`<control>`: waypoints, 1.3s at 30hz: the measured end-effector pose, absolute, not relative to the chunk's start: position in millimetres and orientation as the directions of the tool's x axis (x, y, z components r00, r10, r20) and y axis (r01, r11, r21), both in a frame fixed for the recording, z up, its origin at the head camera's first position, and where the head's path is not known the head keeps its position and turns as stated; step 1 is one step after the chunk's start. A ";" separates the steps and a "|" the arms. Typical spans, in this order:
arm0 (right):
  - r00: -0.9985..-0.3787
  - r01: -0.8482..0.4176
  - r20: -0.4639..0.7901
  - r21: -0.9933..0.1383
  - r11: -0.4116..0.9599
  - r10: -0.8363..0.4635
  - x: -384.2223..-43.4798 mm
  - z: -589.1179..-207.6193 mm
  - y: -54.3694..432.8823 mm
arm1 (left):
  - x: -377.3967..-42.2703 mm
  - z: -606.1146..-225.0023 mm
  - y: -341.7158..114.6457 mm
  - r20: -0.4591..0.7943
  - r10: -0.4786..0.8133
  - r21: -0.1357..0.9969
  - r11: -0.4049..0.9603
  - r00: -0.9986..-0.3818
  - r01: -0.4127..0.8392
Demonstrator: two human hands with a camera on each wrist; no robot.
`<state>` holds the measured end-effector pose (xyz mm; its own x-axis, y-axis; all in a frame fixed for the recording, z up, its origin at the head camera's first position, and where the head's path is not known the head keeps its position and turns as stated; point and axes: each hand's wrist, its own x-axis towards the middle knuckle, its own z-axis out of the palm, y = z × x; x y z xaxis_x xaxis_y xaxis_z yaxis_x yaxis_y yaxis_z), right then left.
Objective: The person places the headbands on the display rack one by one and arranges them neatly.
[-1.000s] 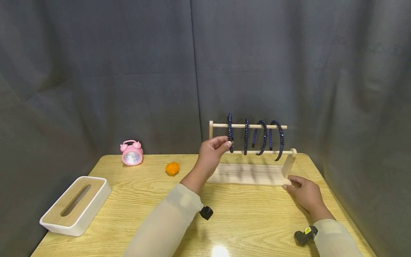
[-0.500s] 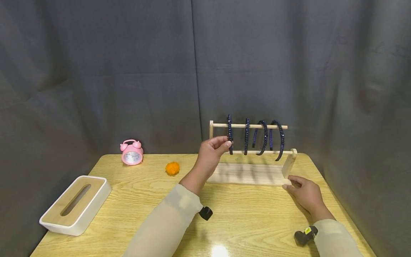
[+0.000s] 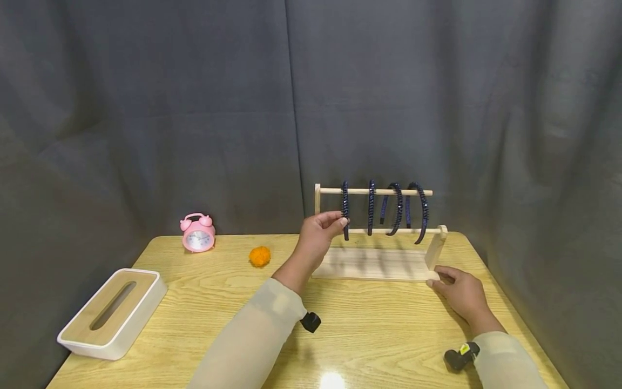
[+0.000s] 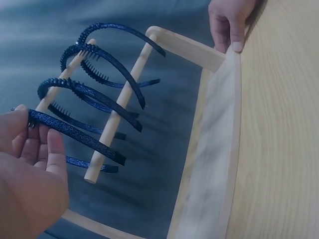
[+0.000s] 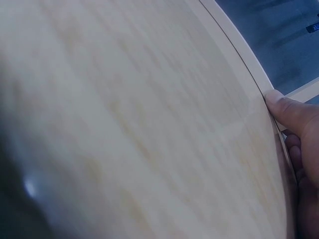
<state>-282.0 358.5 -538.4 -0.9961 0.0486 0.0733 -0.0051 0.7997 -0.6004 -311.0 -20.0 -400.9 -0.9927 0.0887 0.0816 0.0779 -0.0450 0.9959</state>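
Note:
A wooden headband stand with two horizontal rods has its pale base (image 3: 374, 263) on the table. My left hand (image 3: 312, 240) pinches the leftmost dark blue headband (image 3: 345, 197) between thumb and fingers. In the left wrist view that headband (image 4: 75, 134) lies across both rods near their free end there. Three similar headbands, among them the rightmost headband (image 3: 425, 210), hang to its right along the rods. My right hand (image 3: 464, 294) grips the right front corner of the base, thumb in front. In the right wrist view its thumb (image 5: 284, 107) presses the base edge.
A pink alarm clock (image 3: 198, 237) stands at the table's back left, with an orange pompom-like flower (image 3: 259, 256) to its right. At the left edge sits a white tissue box (image 3: 141, 310) with a wooden lid. Dark curtains (image 3: 194, 108) surround the table (image 3: 233, 324).
The headband in my left hand has come down a little, so its top now sits at the upper rod. My right hand stays on the base corner.

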 end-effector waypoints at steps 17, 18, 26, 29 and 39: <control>-0.998 0.019 0.037 -0.624 0.781 0.054 -284.2 -539.1 354.2 | -317.6 -412.1 -26.4 0.094 0.067 0.995 0.020 -0.993 0.096; -0.998 0.015 0.041 -0.623 0.782 0.052 -284.6 -539.6 354.2 | -317.8 -412.3 -26.4 0.095 0.067 0.995 0.019 -0.993 0.097; -0.998 0.010 0.038 -0.632 0.775 0.044 -284.1 -538.3 355.0 | -317.9 -413.7 -29.9 0.115 0.081 0.993 0.019 -0.990 0.117; -0.998 0.013 0.035 -0.631 0.776 0.046 -284.3 -538.5 355.6 | -315.5 -414.9 -32.3 0.117 0.085 0.992 0.028 -0.990 0.119; -0.997 -0.002 0.065 -0.599 0.800 0.046 -283.8 -539.3 359.8 | -292.8 -425.9 -50.6 0.157 0.088 0.977 0.134 -0.984 0.168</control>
